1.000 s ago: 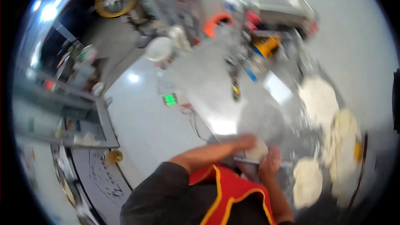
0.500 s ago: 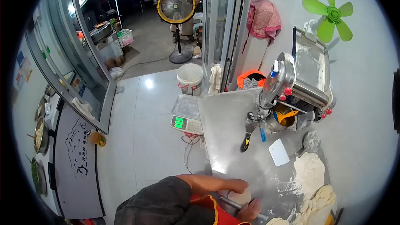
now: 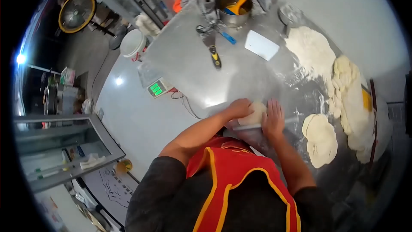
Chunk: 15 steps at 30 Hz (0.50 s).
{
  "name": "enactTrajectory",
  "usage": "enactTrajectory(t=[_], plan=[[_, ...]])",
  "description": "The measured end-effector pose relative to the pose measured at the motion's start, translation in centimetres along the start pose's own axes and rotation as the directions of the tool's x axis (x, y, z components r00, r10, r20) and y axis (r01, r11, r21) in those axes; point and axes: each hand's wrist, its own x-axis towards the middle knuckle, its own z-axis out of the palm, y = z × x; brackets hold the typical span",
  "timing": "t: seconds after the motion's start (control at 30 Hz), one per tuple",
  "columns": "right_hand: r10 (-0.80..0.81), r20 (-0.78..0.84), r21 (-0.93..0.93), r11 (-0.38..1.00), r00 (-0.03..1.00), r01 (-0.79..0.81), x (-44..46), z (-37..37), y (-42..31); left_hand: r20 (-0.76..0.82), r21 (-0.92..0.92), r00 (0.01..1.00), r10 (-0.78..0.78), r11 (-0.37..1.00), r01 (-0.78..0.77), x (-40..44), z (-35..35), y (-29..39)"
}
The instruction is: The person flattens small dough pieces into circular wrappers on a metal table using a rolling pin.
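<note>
A pale, flat round of dough lies on the metal worktop in front of my body. My left hand is closed at its left edge, its fingers curled on the dough. My right hand lies flat at the right side of the dough, fingers stretched forward. A metal rolling pin crosses the near edge of the dough, its right end under my right palm and partly hidden. To the right, a stack of flattened dough rounds rests on the floured steel.
White flour is heaped at the right, beside more dough pieces. Farther back are a white scraper, a black-and-yellow scraper and a pot with an orange brush. A scale stands left of the worktop.
My view has swung down and to the right, bringing both arms and the dough stack fully into sight. The left hand stays at the dough; the right hand remains at the rolling pin's end.
</note>
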Motion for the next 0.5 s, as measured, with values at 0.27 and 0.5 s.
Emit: enactTrajectory(t=[0.27,0.5], plan=[[-0.002,0.025,-0.002,1.0,1.0,0.002,2.1,0.6,0.5,-0.247,0.098,0.969,-0.006,0.995,0.031,1.3,-0.2,2.6],[0.071,0.012,0.004,0.997,0.997,-0.071,1.0,0.7,0.4,0.079,0.046,0.996,0.047,0.998,-0.051,-0.8,-2.8,1.2]])
